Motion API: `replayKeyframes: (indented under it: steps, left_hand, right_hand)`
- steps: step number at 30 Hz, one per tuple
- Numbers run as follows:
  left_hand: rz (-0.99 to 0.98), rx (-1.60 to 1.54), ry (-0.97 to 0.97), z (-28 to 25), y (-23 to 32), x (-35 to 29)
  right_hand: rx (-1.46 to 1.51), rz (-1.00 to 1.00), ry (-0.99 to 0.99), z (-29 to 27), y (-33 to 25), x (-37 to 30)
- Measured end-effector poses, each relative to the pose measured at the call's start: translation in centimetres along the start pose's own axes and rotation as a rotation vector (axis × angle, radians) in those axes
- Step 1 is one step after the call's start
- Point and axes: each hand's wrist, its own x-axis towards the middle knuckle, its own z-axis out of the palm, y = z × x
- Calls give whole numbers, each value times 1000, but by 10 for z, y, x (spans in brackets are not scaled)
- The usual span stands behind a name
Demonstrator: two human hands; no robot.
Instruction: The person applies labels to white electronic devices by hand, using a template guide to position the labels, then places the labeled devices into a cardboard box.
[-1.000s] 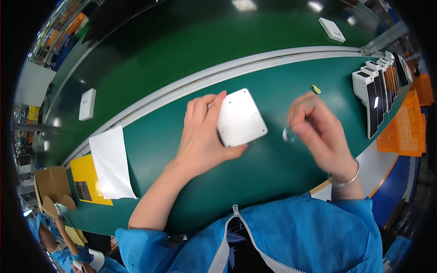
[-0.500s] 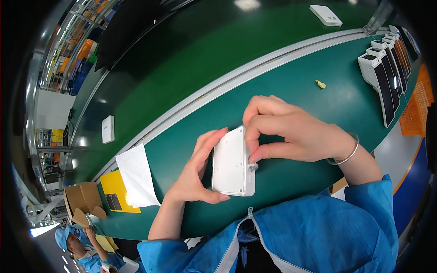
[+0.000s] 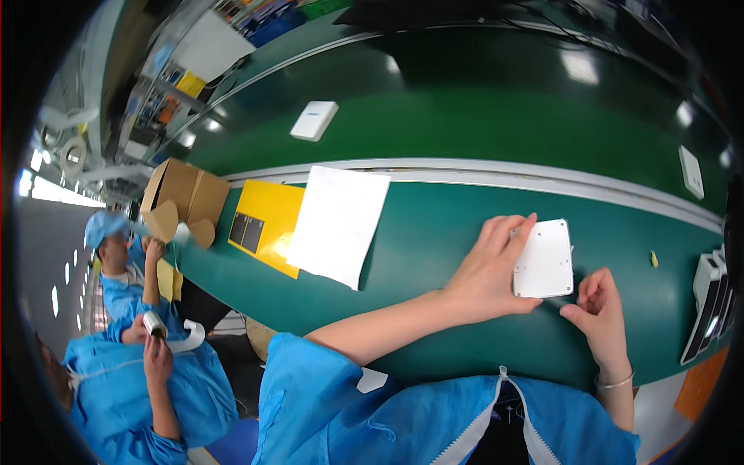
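My left hand [image 3: 496, 267] grips a flat white rectangular device casing [image 3: 546, 260] by its left side, fingers at the top and thumb at the bottom edge. Small screw holes dot the face turned up toward me. A small bit sticks out at the casing's right edge. Just to the right of it, apart from the casing, is my right hand [image 3: 603, 314]. Its fingers are loosely curled with the thumb held away from them, and nothing shows between. A bracelet circles that wrist.
Left of my hands lie a white sheet [image 3: 341, 225] and a yellow sheet [image 3: 267, 205], beyond them an open cardboard box [image 3: 186, 194]. White-and-black devices [image 3: 709, 302] stand at the right. White boxes [image 3: 314, 121] rest on the far green surface. Two co-workers [image 3: 147, 372] sit at left.
My right hand has come off the casing's right edge and dropped to the right, its fingers loosened. The left hand keeps hold of the casing. My view has swung left, showing more of the co-workers.
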Motion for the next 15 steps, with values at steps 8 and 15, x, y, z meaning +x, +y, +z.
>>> replayKeyframes:
  steps: [8,15]
  left_hand:
    - [-254,951,234,-89,5,-69]
    - [-420,1051,407,-112,-11,-149]
  right_hand:
    - [-320,-224,251,-1,-1,-12]
    - [-443,-363,-179,36,-12,-5]
